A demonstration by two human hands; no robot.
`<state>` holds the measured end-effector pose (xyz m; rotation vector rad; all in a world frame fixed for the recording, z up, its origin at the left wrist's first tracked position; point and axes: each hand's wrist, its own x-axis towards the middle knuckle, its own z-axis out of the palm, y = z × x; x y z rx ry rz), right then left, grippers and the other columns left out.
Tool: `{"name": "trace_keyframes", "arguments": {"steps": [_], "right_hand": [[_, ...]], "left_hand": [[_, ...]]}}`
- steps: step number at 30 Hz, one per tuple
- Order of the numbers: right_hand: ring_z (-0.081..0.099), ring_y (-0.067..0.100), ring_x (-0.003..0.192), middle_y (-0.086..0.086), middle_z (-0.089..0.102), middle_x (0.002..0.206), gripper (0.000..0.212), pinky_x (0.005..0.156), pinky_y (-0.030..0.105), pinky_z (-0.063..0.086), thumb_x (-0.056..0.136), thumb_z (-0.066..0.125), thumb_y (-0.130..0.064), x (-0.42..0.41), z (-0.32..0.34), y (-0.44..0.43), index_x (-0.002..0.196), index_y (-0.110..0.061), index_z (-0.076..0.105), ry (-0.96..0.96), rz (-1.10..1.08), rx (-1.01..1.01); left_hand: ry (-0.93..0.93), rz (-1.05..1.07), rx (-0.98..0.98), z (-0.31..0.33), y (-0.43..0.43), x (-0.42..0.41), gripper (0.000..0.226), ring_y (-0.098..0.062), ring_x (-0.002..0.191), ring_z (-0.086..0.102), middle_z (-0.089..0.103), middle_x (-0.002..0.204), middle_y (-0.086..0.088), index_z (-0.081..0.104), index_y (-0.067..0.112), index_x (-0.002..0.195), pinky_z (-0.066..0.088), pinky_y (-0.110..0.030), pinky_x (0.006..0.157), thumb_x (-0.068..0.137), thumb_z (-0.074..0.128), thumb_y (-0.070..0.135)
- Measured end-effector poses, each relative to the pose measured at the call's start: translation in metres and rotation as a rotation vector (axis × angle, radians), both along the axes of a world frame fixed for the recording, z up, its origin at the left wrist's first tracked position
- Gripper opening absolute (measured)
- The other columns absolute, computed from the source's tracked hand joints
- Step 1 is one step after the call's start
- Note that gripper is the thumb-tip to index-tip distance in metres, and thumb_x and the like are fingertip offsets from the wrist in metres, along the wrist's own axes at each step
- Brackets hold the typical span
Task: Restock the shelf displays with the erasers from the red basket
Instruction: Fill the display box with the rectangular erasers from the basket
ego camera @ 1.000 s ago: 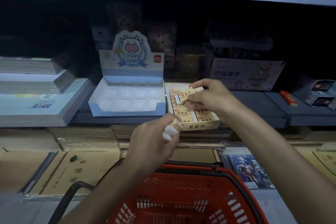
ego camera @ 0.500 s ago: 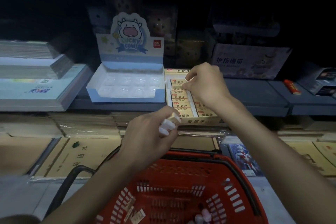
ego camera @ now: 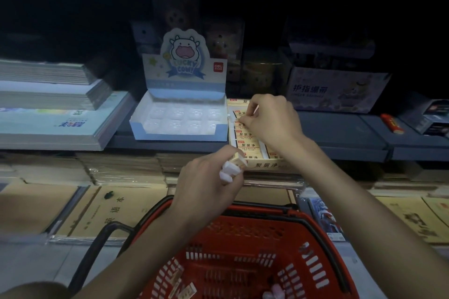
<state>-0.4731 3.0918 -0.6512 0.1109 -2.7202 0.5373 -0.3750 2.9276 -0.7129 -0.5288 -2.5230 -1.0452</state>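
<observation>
A yellow eraser display box (ego camera: 264,165) sits on the grey shelf, holding rows of yellow-sleeved erasers (ego camera: 246,135). My right hand (ego camera: 272,120) reaches over the box's back rows, its fingertips pinching an eraser down among them. My left hand (ego camera: 209,184) hovers in front of the box and grips several erasers (ego camera: 232,166), white ends sticking out. Below, the red basket (ego camera: 245,250) holds a few loose erasers (ego camera: 185,290) at its bottom.
An empty blue-and-white cow display tray (ego camera: 177,119) stands left of the eraser box. Stacked notebooks (ego camera: 56,109) fill the shelf's left; cartons (ego camera: 337,90) and a red item (ego camera: 392,124) lie right. Brown exercise books (ego camera: 107,211) cover the lower shelf.
My right hand carried its eraser down from above the box into the back rows. My left hand stayed in front holding its erasers. The view shifted down, then slightly up.
</observation>
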Motion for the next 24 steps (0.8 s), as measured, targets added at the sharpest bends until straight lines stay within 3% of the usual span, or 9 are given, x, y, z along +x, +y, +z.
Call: {"name": "trace_keyframes", "arguments": {"steps": [6,10,14,19,24], "right_hand": [[0.069,0.022,0.087,-0.003,0.071,0.087,0.022,0.074,0.039,0.059,0.084,0.083,-0.039,-0.006,0.001,-0.005,0.085,-0.025,0.066,-0.059,-0.029,-0.105],[0.069,0.023,0.096,-0.002,0.07,0.097,0.01,0.08,0.04,0.06,0.088,0.079,-0.019,-0.006,0.004,0.001,0.091,-0.024,0.071,-0.096,-0.074,-0.137],[0.068,0.02,0.103,-0.003,0.073,0.106,0.02,0.085,0.037,0.059,0.091,0.07,-0.008,-0.002,0.005,0.007,0.092,-0.026,0.077,-0.128,-0.07,-0.145],[0.065,0.009,0.097,-0.008,0.071,0.104,0.015,0.066,0.017,0.046,0.095,0.07,-0.014,0.008,0.016,0.016,0.098,-0.028,0.076,-0.195,0.059,-0.284],[0.063,0.002,0.094,-0.012,0.07,0.1,0.009,0.065,0.014,0.042,0.096,0.071,-0.022,0.024,0.025,0.014,0.099,-0.03,0.076,-0.184,0.145,-0.278]], "left_hand": [[-0.017,-0.002,-0.004,0.002,0.003,0.0,0.01,-0.01,0.065,0.06,0.064,0.07,0.014,0.061,0.033,0.097,0.048,-0.031,0.055,0.088,0.058,0.034],[-0.032,0.012,-0.016,0.004,0.002,0.0,0.011,-0.009,0.067,0.058,0.062,0.071,0.016,0.06,0.036,0.099,0.043,-0.028,0.055,0.089,0.062,0.032],[-0.048,0.025,-0.035,0.006,0.001,0.0,0.013,-0.009,0.07,0.061,0.066,0.077,0.017,0.06,0.036,0.102,0.049,-0.029,0.058,0.09,0.064,0.033],[-0.06,0.07,-0.039,0.009,-0.001,0.002,0.017,-0.007,0.076,0.064,0.069,0.086,0.02,0.06,0.04,0.107,0.047,-0.028,0.059,0.093,0.065,0.033],[-0.068,0.078,0.029,0.012,-0.005,0.002,0.016,-0.005,0.077,0.066,0.071,0.086,0.016,0.06,0.041,0.109,0.056,-0.035,0.062,0.096,0.066,0.034]]}}
